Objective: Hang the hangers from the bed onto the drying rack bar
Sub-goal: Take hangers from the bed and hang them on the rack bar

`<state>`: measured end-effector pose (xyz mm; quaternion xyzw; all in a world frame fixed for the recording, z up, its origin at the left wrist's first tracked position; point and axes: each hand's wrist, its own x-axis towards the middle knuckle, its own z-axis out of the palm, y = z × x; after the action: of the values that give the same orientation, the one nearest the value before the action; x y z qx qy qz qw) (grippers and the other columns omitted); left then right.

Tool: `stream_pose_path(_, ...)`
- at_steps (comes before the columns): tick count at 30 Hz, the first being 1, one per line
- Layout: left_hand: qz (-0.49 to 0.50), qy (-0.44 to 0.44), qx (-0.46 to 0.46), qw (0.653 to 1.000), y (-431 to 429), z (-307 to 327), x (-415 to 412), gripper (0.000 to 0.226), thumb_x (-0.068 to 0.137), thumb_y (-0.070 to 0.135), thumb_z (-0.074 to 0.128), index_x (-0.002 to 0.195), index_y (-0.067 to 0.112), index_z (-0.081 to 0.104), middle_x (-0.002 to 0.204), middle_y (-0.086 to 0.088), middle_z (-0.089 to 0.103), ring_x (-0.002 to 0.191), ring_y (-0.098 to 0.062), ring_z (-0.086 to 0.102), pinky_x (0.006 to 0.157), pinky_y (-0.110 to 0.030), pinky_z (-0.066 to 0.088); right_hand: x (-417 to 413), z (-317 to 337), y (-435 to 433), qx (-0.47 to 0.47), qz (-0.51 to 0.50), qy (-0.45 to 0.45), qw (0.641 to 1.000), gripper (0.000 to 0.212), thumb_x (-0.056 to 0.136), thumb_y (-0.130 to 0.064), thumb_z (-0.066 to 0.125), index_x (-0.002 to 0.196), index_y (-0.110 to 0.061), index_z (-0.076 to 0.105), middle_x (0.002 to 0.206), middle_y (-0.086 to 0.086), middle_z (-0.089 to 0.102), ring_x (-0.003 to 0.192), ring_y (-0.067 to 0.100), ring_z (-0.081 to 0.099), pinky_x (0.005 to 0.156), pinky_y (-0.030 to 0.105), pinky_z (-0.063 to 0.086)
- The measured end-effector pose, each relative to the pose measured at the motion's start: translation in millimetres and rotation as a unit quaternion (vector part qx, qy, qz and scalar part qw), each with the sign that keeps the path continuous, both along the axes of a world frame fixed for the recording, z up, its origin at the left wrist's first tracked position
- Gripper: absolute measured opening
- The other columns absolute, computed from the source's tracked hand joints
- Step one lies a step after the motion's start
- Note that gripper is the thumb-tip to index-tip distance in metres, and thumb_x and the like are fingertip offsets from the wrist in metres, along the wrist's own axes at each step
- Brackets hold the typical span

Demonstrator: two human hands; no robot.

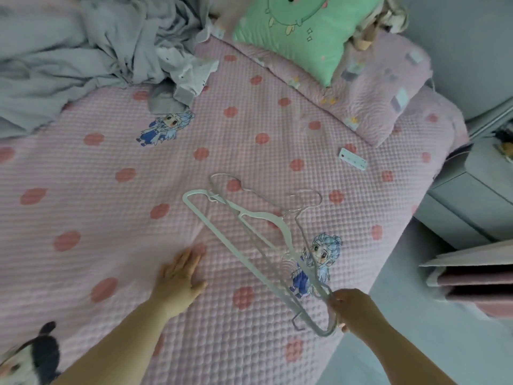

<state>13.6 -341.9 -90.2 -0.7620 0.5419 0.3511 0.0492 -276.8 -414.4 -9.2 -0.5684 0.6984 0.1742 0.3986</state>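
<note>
Pale white hangers (238,245) lie overlapped on the pink quilted bed (111,218), stretching from the bed's middle toward its right edge. A thick plastic one lies uppermost; thinner wire ones with their hooks (308,200) show behind it. My right hand (354,312) grips the near ends of the hangers at the bed's right edge. My left hand (180,279) rests flat on the bedcover, fingers straight, left of the hangers and apart from them. No drying rack is in view.
Crumpled grey bedding (83,51) fills the far left. A green pillow (308,31) and a pink pillow (388,90) lie at the head. A small white tag (352,159) sits on the cover. A grey cabinet (472,195) and folded pink items (477,282) stand right of the bed.
</note>
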Motion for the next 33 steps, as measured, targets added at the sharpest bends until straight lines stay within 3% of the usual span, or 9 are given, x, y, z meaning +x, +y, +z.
stream_pose_path(3, 0.095, 0.062, -0.034, 0.993, 7.6, 24.8, 3.0, 0.051, 0.097, 0.029, 0.038, 0.144, 0.013, 0.024, 0.153, -0.003, 0.024, 0.139, -0.02, 0.028, 0.111, -0.03, 0.026, 1.2, 26.3, 1.8, -0.087, -0.011, 0.017, 0.996, 0.028, 0.097, -0.022, 0.039, 0.08, -0.014, 0.06, 0.092, 0.008, 0.068, 0.085, 0.022, 0.065, 0.072, 0.028, 0.049)
stream_pose_path(5, 0.155, 0.093, -0.073, 0.981, 9.6, 47.4, 0.2, 0.043, 0.098, 0.022, 0.039, 0.139, 0.012, 0.036, 0.147, -0.006, 0.036, 0.133, -0.023, 0.038, 0.107, -0.032, 0.031, 1.4, 44.6, 1.2, -0.118, -0.071, -0.041, 0.99, 0.026, 0.096, -0.017, 0.041, 0.083, -0.011, 0.062, 0.08, 0.004, 0.066, 0.067, 0.014, 0.064, 0.059, 0.023, 0.046)
stream_pose_path(9, 0.19, 0.152, -0.139, 0.96, 1.2, 99.7, -19.1, 0.035, 0.098, 0.013, 0.037, 0.13, 0.007, 0.048, 0.137, -0.01, 0.05, 0.127, -0.026, 0.046, 0.101, -0.031, 0.034, 2.0, 90.0, 7.7, -0.122, -0.13, -0.171, 0.969, 0.028, 0.094, -0.007, 0.044, 0.069, -0.014, 0.055, 0.063, 0.002, 0.061, 0.035, 0.003, 0.056, 0.036, 0.015, 0.042)
stream_pose_path(15, 0.164, 0.262, -0.208, 0.928, -31.5, 195.1, -74.3, 0.031, 0.098, 0.017, 0.038, 0.118, 0.007, 0.058, 0.13, -0.013, 0.055, 0.124, -0.027, 0.048, 0.099, -0.031, 0.035, -28.1, 171.5, 33.9, -0.151, -0.169, -0.251, 0.941, 0.024, 0.095, -0.009, 0.043, 0.075, -0.009, 0.056, 0.066, 0.002, 0.062, 0.036, 0.004, 0.058, 0.034, 0.016, 0.043)
stream_pose_path(18, 0.16, 0.389, -0.189, 0.887, -41.2, 249.7, -123.9, 0.033, 0.099, 0.023, 0.033, 0.117, 0.007, 0.057, 0.119, -0.015, 0.058, 0.105, -0.024, 0.057, 0.09, -0.032, 0.041, -64.3, 217.1, 66.6, -0.18, -0.186, -0.268, 0.928, 0.021, 0.096, -0.011, 0.044, 0.079, -0.008, 0.057, 0.069, 0.001, 0.063, 0.04, 0.004, 0.06, 0.037, 0.017, 0.045)
stream_pose_path(20, 0.145, 0.471, -0.146, 0.858, -36.5, 288.0, -165.7, 0.047, 0.099, 0.032, 0.027, 0.133, 0.003, 0.042, 0.123, -0.017, 0.056, 0.108, -0.026, 0.056, 0.094, -0.034, 0.041, -91.8, 247.7, 98.6, -0.208, -0.195, -0.28, 0.917, 0.024, 0.095, -0.01, 0.045, 0.075, -0.012, 0.057, 0.07, 0.001, 0.063, 0.043, 0.005, 0.062, 0.038, 0.018, 0.046)
stream_pose_path(22, 0.125, 0.541, -0.116, 0.823, -22.1, 324.6, -211.5, 0.051, 0.098, 0.038, 0.025, 0.129, 0.001, 0.042, 0.119, -0.017, 0.056, 0.112, -0.029, 0.054, 0.097, -0.038, 0.039, -120.6, 276.9, 137.4, -0.241, -0.212, -0.283, 0.904, 0.024, 0.095, -0.011, 0.045, 0.075, -0.013, 0.057, 0.07, 0.001, 0.064, 0.045, 0.006, 0.063, 0.037, 0.018, 0.045)
stream_pose_path(27, 0.046, 0.639, -0.072, 0.764, 51.8, 401.2, -336.1, 0.025, 0.098, 0.022, 0.04, 0.078, 0.01, 0.05, 0.066, -0.005, 0.066, 0.047, -0.01, 0.066, 0.061, -0.029, 0.05, -194.7, 333.1, 273.4, -0.343, -0.251, -0.241, 0.872, 0.023, 0.096, -0.013, 0.045, 0.076, -0.012, 0.057, 0.057, -0.006, 0.065, 0.044, 0.004, 0.061, 0.039, 0.016, 0.044)
stream_pose_path(33, -0.166, 0.662, -0.006, 0.731, 226.5, 468.9, -485.1, 0.02, 0.093, 0.005, 0.047, 0.076, 0.014, 0.046, 0.037, 0.003, 0.058, 0.035, -0.005, 0.059, 0.039, -0.014, 0.048, -257.9, 375.7, 495.6, -0.428, -0.353, -0.178, 0.813, 0.021, 0.093, -0.014, 0.049, 0.073, -0.019, 0.055, 0.049, -0.01, 0.064, 0.042, -0.001, 0.058, 0.039, 0.01, 0.038)
